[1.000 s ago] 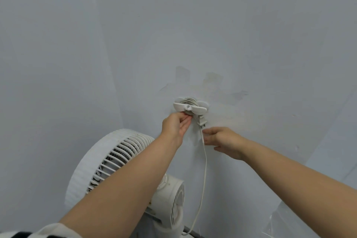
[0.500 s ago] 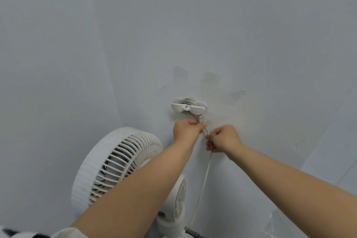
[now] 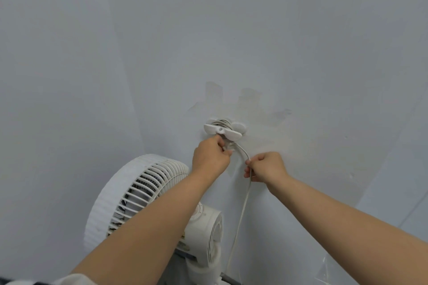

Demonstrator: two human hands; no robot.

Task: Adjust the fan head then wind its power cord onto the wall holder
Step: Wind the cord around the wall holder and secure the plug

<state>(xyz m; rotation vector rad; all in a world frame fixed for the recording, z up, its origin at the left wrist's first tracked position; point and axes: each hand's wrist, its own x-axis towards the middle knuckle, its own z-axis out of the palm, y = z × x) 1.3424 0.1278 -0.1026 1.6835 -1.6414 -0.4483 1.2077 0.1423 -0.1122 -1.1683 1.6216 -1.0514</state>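
A white cord holder is stuck to the wall, with several turns of cord wound behind its front bar. My left hand sits just under it and grips the plug end of the white power cord. My right hand pinches the cord a little lower and to the right. From there the cord hangs down the wall toward the fan's base. The white fan stands at the lower left, its grille head tilted up and partly hidden by my left forearm.
The pale wall fills most of the view, with peeled paint patches above the holder. A wall corner runs down the left side. The fan's motor housing sits below my left arm, close to the hanging cord.
My left hand dropped from the holder's bar to the plug end beneath it. My right hand closed on the cord and shifted right, bending the cord into an arc.
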